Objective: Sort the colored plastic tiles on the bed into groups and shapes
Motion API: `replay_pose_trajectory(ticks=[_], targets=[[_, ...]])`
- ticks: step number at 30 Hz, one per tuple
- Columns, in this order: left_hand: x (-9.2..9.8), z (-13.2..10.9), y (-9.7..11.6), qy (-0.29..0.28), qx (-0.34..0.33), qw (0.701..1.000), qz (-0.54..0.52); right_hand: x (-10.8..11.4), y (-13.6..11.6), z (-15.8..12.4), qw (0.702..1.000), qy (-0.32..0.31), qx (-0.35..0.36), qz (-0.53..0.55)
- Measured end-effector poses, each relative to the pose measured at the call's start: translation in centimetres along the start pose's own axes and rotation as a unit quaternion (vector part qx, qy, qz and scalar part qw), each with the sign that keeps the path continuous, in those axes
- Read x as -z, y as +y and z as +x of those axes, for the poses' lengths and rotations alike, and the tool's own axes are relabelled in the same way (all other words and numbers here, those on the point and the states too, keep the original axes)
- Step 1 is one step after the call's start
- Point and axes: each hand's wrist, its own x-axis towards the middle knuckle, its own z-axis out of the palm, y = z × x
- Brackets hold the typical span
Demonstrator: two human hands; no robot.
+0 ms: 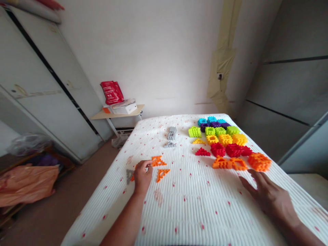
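Note:
My left hand (143, 174) is over the left part of the white quilted surface, its fingers curled and the thumb near the index finger. Whatever they hold, if anything, is hidden. Just right of it lie an orange triangular building piece (159, 161) and a second orange triangle (162, 175). On its left, a grey triangular piece (129, 176) sticks out, with a bit of orange beside it. My right hand (269, 194) hovers or rests at the right, fingers apart, near an orange block (259, 162) and an orange open-framed piece (238, 164).
Beyond are red blocks (233, 150), yellow blocks (225, 139), lime green blocks (220, 131), purple blocks (214, 125) and blue blocks (211, 119) in rows. Grey pieces (172, 134) stand mid-surface. A small table (115, 115) bears a red bag (112, 92).

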Motion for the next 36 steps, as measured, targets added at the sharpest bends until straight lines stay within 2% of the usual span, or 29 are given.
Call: replay_pose_trajectory(ticks=[3, 7, 10, 13, 18, 26, 30, 33, 36], targets=[[0.0, 0.9, -1.0, -0.024, -0.002, 0.999, 0.046, 0.0, -0.1, 0.0, 0.995, 0.010, 0.083, 0.055], [-0.8, 1.4, -0.9, -0.091, -0.011, 0.991, 0.101, -0.1, -0.9, 0.7, 0.969, -0.011, 0.212, 0.129], [-1.1, 1.6, -0.7, -0.120, -0.008, 0.985, 0.120, 0.0, -1.5, 1.0, 0.962, -0.028, 0.233, 0.136], [-1.2, 1.9, -0.5, -0.125, 0.010, 0.985, 0.118, -0.1, -1.7, 1.0, 0.964, -0.028, 0.231, 0.128], [-1.5, 2.0, -0.2, -0.080, 0.044, 0.993, 0.071, -0.3, -1.6, 1.0, 0.965, -0.038, 0.231, 0.117], [-1.8, 1.8, -0.8, 0.009, 0.024, 0.999, -0.021, -0.4, -1.7, 0.9, 0.967, -0.075, 0.212, 0.120], [-1.3, 1.9, -1.0, 0.076, 0.023, 0.995, -0.053, -0.4, -1.9, 0.9, 0.968, -0.104, 0.196, 0.118], [-1.2, 1.5, -0.1, 0.105, 0.021, 0.989, -0.100, -0.1, -2.1, 1.1, 0.968, -0.110, 0.192, 0.119], [-1.8, 0.2, 2.4, 0.084, 0.013, 0.985, -0.151, 0.2, -2.5, 1.3, 0.967, -0.103, 0.193, 0.135]])
